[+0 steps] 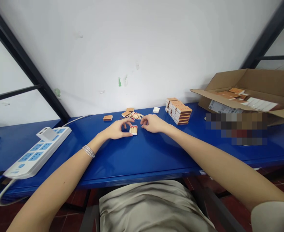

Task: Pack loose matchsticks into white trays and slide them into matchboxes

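Observation:
A small white matchbox tray (133, 130) filled with red-tipped matches sits on the blue table in front of me. My left hand (116, 129) holds it at its left side, thumb at the near edge and fingers at the far edge. Just right of the tray is my right hand (153, 123), its fingers curled in; whatever they may hold is hidden. Behind the tray spreads a loose heap of matches (136, 116). Two brown matchboxes (126, 114) lie beside that heap, and another matchbox (107, 118) is further left.
A stack of matchboxes (178, 110) stands to the right, with a small white piece (156, 110) near it. An open cardboard box (219, 95) holding more matchboxes is at far right. The white power strip (39, 151) and its cable lie left. A wall closes off the back.

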`<state>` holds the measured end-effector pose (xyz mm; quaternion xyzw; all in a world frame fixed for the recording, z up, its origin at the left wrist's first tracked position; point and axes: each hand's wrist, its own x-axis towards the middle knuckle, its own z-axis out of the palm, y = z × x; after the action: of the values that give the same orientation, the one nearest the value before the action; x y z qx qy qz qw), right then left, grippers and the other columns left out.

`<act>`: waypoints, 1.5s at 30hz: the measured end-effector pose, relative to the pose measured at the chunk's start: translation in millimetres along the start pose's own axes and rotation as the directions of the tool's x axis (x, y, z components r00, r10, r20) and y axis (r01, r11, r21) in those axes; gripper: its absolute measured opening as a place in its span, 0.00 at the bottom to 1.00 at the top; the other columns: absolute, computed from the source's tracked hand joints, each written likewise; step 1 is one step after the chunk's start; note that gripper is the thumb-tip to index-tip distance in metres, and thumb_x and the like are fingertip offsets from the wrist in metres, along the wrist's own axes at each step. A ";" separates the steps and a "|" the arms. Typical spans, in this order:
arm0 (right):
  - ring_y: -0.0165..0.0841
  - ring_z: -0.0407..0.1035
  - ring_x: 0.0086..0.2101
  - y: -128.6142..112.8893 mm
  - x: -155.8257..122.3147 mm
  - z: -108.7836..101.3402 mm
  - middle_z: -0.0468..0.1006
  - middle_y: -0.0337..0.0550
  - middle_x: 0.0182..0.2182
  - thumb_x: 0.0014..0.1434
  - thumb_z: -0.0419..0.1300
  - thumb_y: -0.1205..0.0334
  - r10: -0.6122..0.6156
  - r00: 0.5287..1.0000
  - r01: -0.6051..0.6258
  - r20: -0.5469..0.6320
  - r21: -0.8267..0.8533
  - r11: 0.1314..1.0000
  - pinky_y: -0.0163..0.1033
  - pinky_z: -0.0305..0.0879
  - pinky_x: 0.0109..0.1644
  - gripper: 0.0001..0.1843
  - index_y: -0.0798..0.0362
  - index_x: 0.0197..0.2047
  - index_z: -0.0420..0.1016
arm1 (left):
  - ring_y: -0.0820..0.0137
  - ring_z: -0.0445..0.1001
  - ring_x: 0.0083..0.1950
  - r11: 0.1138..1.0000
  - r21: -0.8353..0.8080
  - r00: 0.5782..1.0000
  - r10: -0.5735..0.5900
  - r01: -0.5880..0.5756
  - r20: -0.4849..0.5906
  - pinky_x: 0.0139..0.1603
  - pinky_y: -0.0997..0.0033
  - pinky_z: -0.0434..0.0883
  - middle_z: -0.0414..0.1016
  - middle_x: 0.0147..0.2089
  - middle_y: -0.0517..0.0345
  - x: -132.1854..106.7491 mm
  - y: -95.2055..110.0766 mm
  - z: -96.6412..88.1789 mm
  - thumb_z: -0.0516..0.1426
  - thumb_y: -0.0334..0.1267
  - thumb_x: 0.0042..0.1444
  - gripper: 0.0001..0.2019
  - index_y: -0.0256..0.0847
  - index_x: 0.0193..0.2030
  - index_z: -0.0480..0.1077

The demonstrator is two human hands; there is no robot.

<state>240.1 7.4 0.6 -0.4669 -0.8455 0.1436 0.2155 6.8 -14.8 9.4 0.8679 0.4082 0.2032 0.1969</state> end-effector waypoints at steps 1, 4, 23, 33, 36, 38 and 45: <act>0.34 0.75 0.33 -0.2 -0.1 -0.2 0.82 0.43 0.33 0.50 0.62 0.69 0.002 1.000 -0.002 0.002 -0.004 1.000 0.34 0.66 0.37 0.08 0.53 0.36 0.78 | 0.68 0.70 0.39 1.000 -0.007 1.000 0.001 -0.001 -0.013 0.41 0.66 0.68 0.74 0.50 0.51 0.0 0.6 0.5 0.65 0.50 0.48 0.33 0.41 0.60 0.65; 0.34 0.75 0.33 -1.3 -0.3 -0.4 0.82 0.44 0.33 0.50 0.62 0.69 0.006 1.000 -0.006 0.003 -0.017 1.000 0.34 0.67 0.37 0.09 0.53 0.37 0.79 | 0.68 0.70 0.39 1.000 0.005 1.000 -0.016 0.016 0.002 0.42 0.66 0.68 0.74 0.50 0.52 0.5 2.3 1.9 0.64 0.50 0.48 0.33 0.41 0.60 0.66; 0.33 0.74 0.32 -2.0 -0.8 2.4 0.82 0.43 0.32 0.56 0.62 0.57 -0.043 0.999 0.043 0.005 0.060 0.997 0.35 0.65 0.36 0.09 0.53 0.34 0.80 | 0.66 0.70 0.36 0.988 0.126 0.996 -0.092 0.093 -0.018 0.36 0.67 0.66 0.75 0.43 0.51 1.8 6.2 6.7 0.65 0.57 0.45 0.39 0.37 0.60 0.65; 0.31 0.73 0.34 -13.4 -5.2 -0.1 0.81 0.44 0.40 0.50 0.69 0.55 -0.131 0.979 0.125 0.156 0.043 0.991 0.34 0.65 0.37 0.23 0.55 0.49 0.76 | 0.71 0.69 0.28 0.994 0.015 0.988 -0.111 0.110 0.107 0.31 0.70 0.64 0.73 0.29 0.61 0.8 6.1 0.1 0.65 0.54 0.47 0.32 0.38 0.55 0.69; 0.31 0.73 0.34 -14.9 -5.4 -0.3 0.80 0.44 0.39 0.51 0.68 0.59 -0.129 0.980 0.125 0.155 0.034 0.992 0.34 0.64 0.37 0.19 0.55 0.46 0.77 | 0.72 0.68 0.27 0.992 0.000 0.987 -0.122 0.123 0.109 0.30 0.71 0.64 0.73 0.30 0.61 1.4 5.6 -0.4 0.65 0.52 0.47 0.28 0.38 0.52 0.71; 0.31 0.73 0.33 -15.3 -5.8 -0.5 0.80 0.43 0.39 0.52 0.67 0.61 -0.121 0.982 0.117 0.148 0.034 0.993 0.33 0.64 0.37 0.17 0.55 0.46 0.77 | 0.72 0.68 0.27 0.991 -0.004 0.985 -0.136 0.137 0.110 0.30 0.71 0.64 0.73 0.30 0.61 1.6 5.4 -0.5 0.65 0.51 0.47 0.26 0.38 0.50 0.72; 0.31 0.71 0.34 -13.5 -6.0 1.4 0.79 0.43 0.37 0.50 0.67 0.63 -0.142 0.983 0.138 0.115 0.042 0.990 0.34 0.63 0.37 0.17 0.55 0.44 0.75 | 0.72 0.68 0.27 0.988 -0.030 0.984 -0.149 0.152 0.102 0.29 0.71 0.64 0.72 0.28 0.61 2.4 2.5 -1.1 0.65 0.49 0.47 0.22 0.38 0.44 0.71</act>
<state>232.4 -4.8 4.1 -0.3933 -0.8850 0.1696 0.1827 9.2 -14.2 12.1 0.8398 0.4585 0.1519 0.2480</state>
